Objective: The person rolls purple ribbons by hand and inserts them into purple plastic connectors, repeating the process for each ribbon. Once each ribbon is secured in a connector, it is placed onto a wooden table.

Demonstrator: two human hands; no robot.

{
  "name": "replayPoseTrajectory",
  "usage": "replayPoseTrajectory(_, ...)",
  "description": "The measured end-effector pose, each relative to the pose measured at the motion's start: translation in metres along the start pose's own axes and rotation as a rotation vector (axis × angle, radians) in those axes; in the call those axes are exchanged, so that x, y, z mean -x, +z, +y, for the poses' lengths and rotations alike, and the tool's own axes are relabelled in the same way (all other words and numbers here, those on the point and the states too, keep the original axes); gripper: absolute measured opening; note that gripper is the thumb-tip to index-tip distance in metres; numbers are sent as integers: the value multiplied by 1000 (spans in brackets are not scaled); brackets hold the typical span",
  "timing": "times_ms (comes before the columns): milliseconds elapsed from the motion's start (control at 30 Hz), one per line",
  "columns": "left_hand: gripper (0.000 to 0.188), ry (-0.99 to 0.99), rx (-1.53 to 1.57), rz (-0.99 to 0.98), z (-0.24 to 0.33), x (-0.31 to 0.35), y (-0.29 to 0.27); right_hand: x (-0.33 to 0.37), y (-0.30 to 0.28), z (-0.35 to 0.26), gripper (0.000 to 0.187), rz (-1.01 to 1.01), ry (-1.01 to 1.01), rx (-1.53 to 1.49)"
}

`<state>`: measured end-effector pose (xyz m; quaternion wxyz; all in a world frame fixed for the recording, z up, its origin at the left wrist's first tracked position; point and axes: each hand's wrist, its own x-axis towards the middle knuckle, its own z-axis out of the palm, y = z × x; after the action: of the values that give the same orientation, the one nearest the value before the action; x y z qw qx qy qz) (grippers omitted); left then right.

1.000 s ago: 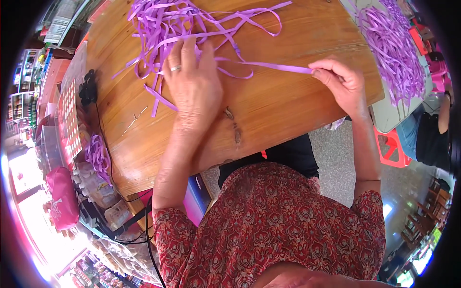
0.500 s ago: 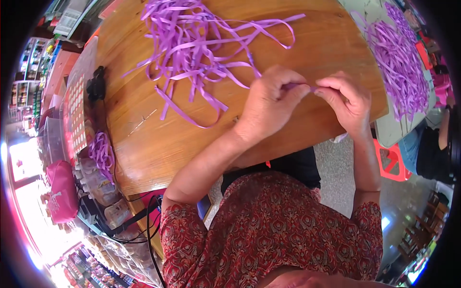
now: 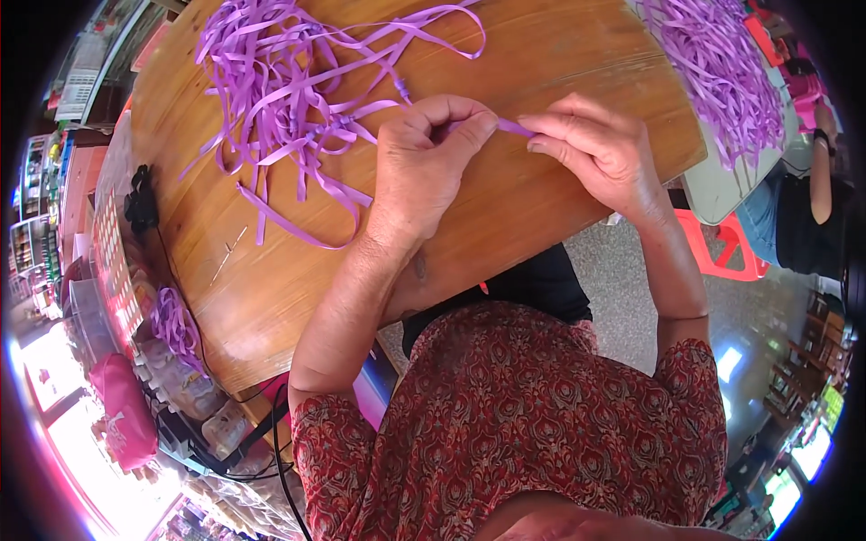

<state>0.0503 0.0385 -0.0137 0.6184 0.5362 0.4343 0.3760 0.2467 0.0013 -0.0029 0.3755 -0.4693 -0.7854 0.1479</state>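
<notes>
A short stretch of purple ribbon [image 3: 514,128] runs between my two hands above the wooden table [image 3: 298,311]. My left hand [image 3: 428,158] is closed, pinching the ribbon between thumb and curled forefinger. The other end lies at the fingertips of my right hand [image 3: 595,149], which pinches it with thumb and fingers. A loose heap of purple ribbons [image 3: 271,86] spreads over the table beyond my left hand, some with small knot-like lumps along them. What lies inside my left fist is hidden.
A pale side table [image 3: 713,194] at the right bears a big pile of purple ribbons [image 3: 722,81]; a red stool [image 3: 722,248] and another person [image 3: 803,216] are beside it. At left are a black cable [image 3: 171,252], a small ribbon bundle [image 3: 176,329] and a pink pouch [image 3: 124,410].
The gap between my hands has widened slightly, and more ribbon shows between them. My right fingers have straightened somewhat. The whole view has shifted, so the table and heap appear further left.
</notes>
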Motion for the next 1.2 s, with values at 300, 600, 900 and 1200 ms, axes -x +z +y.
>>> replayPoseTrajectory(300,11,47,-105,25,3,1,0,1,-2,-1,15,-24,-34,83)
replayPoseTrajectory(600,10,177,-190,71,2,0,1,2,-1,-7,11,-141,327,-647)
replayPoseTrajectory(900,11,209,191,93,-12,1,15,-1,28,3,24,131,326,-1060)
replayPoseTrajectory(1200,16,324,47,74,-18,3,14,-7,24,-3,30,140,70,-224)
